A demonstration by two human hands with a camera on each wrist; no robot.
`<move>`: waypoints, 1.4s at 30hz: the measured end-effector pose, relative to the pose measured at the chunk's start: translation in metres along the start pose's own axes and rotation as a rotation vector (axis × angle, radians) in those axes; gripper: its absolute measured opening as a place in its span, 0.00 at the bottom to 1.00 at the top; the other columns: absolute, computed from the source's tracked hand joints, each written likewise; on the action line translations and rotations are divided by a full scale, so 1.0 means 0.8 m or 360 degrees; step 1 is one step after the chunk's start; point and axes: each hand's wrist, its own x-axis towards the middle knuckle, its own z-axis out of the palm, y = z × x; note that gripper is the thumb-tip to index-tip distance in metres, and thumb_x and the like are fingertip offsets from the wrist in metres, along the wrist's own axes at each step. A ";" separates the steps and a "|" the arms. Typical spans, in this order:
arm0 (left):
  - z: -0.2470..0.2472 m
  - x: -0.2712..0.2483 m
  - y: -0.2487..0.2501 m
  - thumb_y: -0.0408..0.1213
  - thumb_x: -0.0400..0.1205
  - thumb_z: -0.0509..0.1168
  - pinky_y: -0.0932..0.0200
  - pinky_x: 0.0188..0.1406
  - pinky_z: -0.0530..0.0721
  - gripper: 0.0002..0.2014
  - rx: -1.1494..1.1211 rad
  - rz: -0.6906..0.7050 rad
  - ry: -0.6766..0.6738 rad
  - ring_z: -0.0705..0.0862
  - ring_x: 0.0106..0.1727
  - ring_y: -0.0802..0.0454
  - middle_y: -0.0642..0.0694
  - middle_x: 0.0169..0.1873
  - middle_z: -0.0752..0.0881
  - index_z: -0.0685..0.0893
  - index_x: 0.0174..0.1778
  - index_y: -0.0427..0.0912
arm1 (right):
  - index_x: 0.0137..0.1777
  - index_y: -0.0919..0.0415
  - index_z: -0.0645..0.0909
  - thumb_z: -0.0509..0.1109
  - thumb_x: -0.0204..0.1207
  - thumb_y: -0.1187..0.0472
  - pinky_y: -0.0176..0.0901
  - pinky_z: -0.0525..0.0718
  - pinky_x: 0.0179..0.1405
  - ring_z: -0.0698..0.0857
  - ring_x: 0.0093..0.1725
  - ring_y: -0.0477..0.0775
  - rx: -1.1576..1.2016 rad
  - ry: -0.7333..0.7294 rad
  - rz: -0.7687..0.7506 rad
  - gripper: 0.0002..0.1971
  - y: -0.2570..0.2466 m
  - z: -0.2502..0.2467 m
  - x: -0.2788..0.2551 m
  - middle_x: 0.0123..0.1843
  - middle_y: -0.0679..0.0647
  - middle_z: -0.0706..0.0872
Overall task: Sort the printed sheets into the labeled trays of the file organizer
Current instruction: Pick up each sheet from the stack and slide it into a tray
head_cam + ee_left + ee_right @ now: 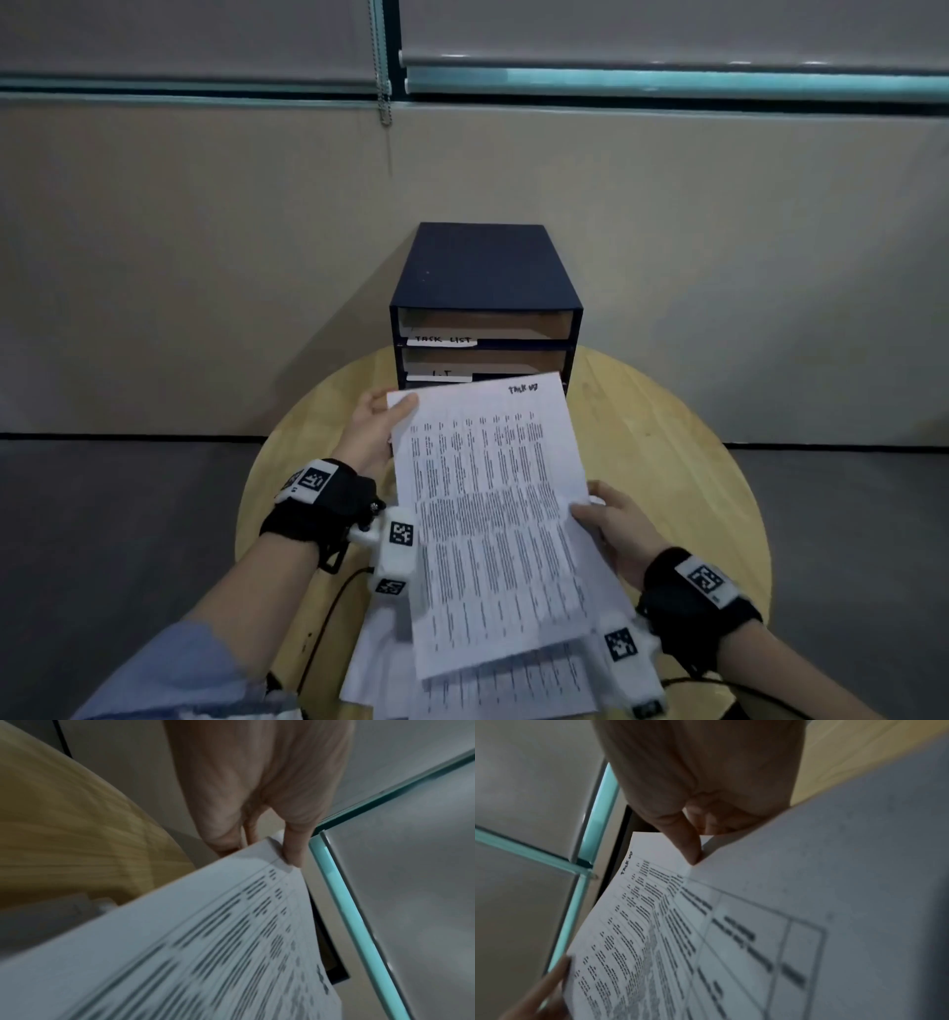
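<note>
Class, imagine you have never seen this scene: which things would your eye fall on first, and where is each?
First comes the printed sheet, held up at centre over the round wooden table, the left hand pinching its far left corner and the right hand its right edge. Behind it stands the dark blue file organizer, its top tray labelled TASK LIST. More sheets lie beneath, near the front edge.

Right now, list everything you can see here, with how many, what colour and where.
file organizer: one, dark blue, far side of the table, open trays facing the person
tray labels: two visible, white, on tray fronts; top reads TASK LIST
top sheet: one, white, printed, held above the table
loose sheets: several, white, under it at the near edge
table: one, round, light wood
roller blinds: two, grey, on the wall behind
left hand: pinches the top sheet's far left corner
right hand: pinches its right edge
</note>
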 end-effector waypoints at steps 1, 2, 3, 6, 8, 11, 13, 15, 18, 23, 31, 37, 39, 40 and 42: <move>0.002 -0.003 0.005 0.39 0.81 0.68 0.48 0.51 0.86 0.23 -0.0009 -0.0068 -0.0054 0.85 0.60 0.40 0.41 0.63 0.83 0.72 0.72 0.40 | 0.59 0.66 0.77 0.60 0.83 0.74 0.57 0.87 0.48 0.88 0.43 0.61 0.0043 0.0017 -0.0029 0.09 -0.015 0.001 0.005 0.47 0.63 0.89; 0.004 -0.008 0.009 0.42 0.82 0.67 0.49 0.50 0.86 0.24 0.0035 -0.0132 -0.0141 0.85 0.61 0.40 0.41 0.64 0.84 0.72 0.73 0.41 | 0.59 0.67 0.76 0.60 0.83 0.74 0.58 0.87 0.49 0.88 0.46 0.62 0.0050 0.0028 -0.0036 0.09 -0.030 0.001 0.012 0.51 0.64 0.88; 0.006 -0.013 0.013 0.44 0.83 0.65 0.50 0.48 0.86 0.23 0.0110 -0.0171 -0.0230 0.85 0.59 0.41 0.41 0.62 0.85 0.73 0.73 0.41 | 0.59 0.67 0.76 0.60 0.83 0.74 0.54 0.87 0.42 0.88 0.43 0.61 0.0046 0.0042 -0.0026 0.09 -0.045 0.001 0.021 0.50 0.63 0.87; 0.011 -0.031 0.020 0.42 0.86 0.59 0.54 0.43 0.86 0.17 0.0315 -0.0174 -0.0369 0.87 0.47 0.46 0.40 0.56 0.88 0.79 0.68 0.39 | 0.57 0.70 0.76 0.59 0.81 0.75 0.39 0.83 0.24 0.88 0.30 0.54 -0.0109 0.0105 0.0014 0.08 -0.083 -0.001 0.060 0.48 0.64 0.86; 0.011 -0.041 0.021 0.42 0.86 0.59 0.55 0.38 0.88 0.16 0.0342 -0.0202 -0.0434 0.89 0.48 0.46 0.39 0.57 0.89 0.79 0.67 0.39 | 0.51 0.66 0.79 0.60 0.80 0.74 0.45 0.88 0.41 0.89 0.42 0.57 -0.0250 0.0142 -0.0002 0.08 -0.105 -0.003 0.087 0.59 0.69 0.85; 0.007 -0.054 0.022 0.39 0.86 0.60 0.57 0.32 0.90 0.15 0.0269 -0.0306 -0.0645 0.91 0.43 0.44 0.39 0.55 0.90 0.78 0.67 0.40 | 0.48 0.57 0.78 0.63 0.77 0.70 0.56 0.75 0.71 0.77 0.59 0.56 -0.0330 0.0081 -0.0047 0.07 -0.132 -0.014 0.130 0.75 0.69 0.75; 0.011 -0.052 0.023 0.37 0.87 0.57 0.58 0.31 0.90 0.14 0.0254 -0.0324 -0.0720 0.91 0.38 0.45 0.39 0.52 0.91 0.77 0.67 0.41 | 0.58 0.57 0.75 0.64 0.76 0.68 0.58 0.74 0.74 0.75 0.60 0.56 -0.0279 0.0098 -0.0134 0.13 -0.147 -0.023 0.158 0.77 0.67 0.72; 0.018 -0.038 0.026 0.33 0.88 0.54 0.59 0.31 0.90 0.15 0.0196 -0.0293 -0.0661 0.91 0.35 0.47 0.37 0.52 0.90 0.74 0.70 0.39 | 0.66 0.58 0.76 0.66 0.75 0.68 0.61 0.74 0.74 0.77 0.62 0.58 -0.0285 0.0081 -0.0158 0.19 -0.161 -0.017 0.158 0.76 0.66 0.74; 0.027 -0.011 0.026 0.30 0.89 0.51 0.59 0.33 0.91 0.17 0.0004 -0.0255 -0.0467 0.91 0.36 0.48 0.37 0.53 0.87 0.69 0.74 0.34 | 0.63 0.63 0.80 0.71 0.75 0.62 0.56 0.86 0.57 0.83 0.52 0.59 -0.0410 0.0111 -0.0025 0.16 -0.166 -0.004 0.129 0.62 0.62 0.85; 0.048 0.035 0.032 0.30 0.88 0.52 0.61 0.35 0.90 0.17 -0.0051 -0.0158 -0.0200 0.87 0.43 0.47 0.35 0.58 0.84 0.70 0.73 0.30 | 0.42 0.62 0.78 0.69 0.78 0.65 0.32 0.67 0.14 0.73 0.19 0.45 -0.0017 0.0081 0.0158 0.04 -0.162 -0.010 0.133 0.35 0.54 0.79; 0.076 0.108 0.084 0.18 0.84 0.54 0.44 0.69 0.77 0.30 -0.0264 0.0042 -0.0074 0.78 0.68 0.33 0.23 0.76 0.65 0.50 0.82 0.27 | 0.54 0.70 0.75 0.55 0.84 0.76 0.54 0.75 0.72 0.74 0.76 0.62 0.1104 0.0000 0.0003 0.08 -0.215 0.037 0.178 0.56 0.65 0.80; 0.055 0.090 0.063 0.28 0.85 0.59 0.57 0.41 0.87 0.16 0.0387 0.0148 0.0007 0.86 0.43 0.45 0.35 0.59 0.83 0.74 0.70 0.34 | 0.72 0.66 0.71 0.58 0.83 0.72 0.51 0.83 0.55 0.84 0.62 0.63 0.0674 -0.0052 -0.0139 0.19 -0.176 0.037 0.168 0.63 0.64 0.84; 0.043 0.078 0.034 0.29 0.85 0.60 0.60 0.31 0.84 0.11 0.0635 0.0164 0.0029 0.83 0.33 0.50 0.38 0.44 0.87 0.79 0.61 0.32 | 0.68 0.65 0.76 0.60 0.82 0.70 0.49 0.85 0.46 0.87 0.49 0.58 0.0424 -0.0018 -0.0063 0.16 -0.145 0.033 0.158 0.52 0.60 0.87; 0.036 0.072 0.014 0.31 0.84 0.61 0.59 0.31 0.82 0.09 0.0743 0.0129 0.0006 0.82 0.33 0.50 0.40 0.41 0.86 0.81 0.58 0.33 | 0.65 0.65 0.78 0.61 0.82 0.68 0.48 0.85 0.43 0.86 0.44 0.56 0.0269 0.0014 0.0011 0.14 -0.125 0.031 0.151 0.48 0.59 0.87; 0.021 0.061 -0.029 0.33 0.82 0.65 0.55 0.41 0.83 0.06 0.1090 0.0058 -0.0062 0.82 0.39 0.49 0.41 0.44 0.86 0.82 0.53 0.38 | 0.58 0.65 0.80 0.62 0.83 0.65 0.46 0.84 0.38 0.84 0.38 0.55 -0.0064 0.0101 0.0187 0.09 -0.083 0.030 0.137 0.42 0.58 0.85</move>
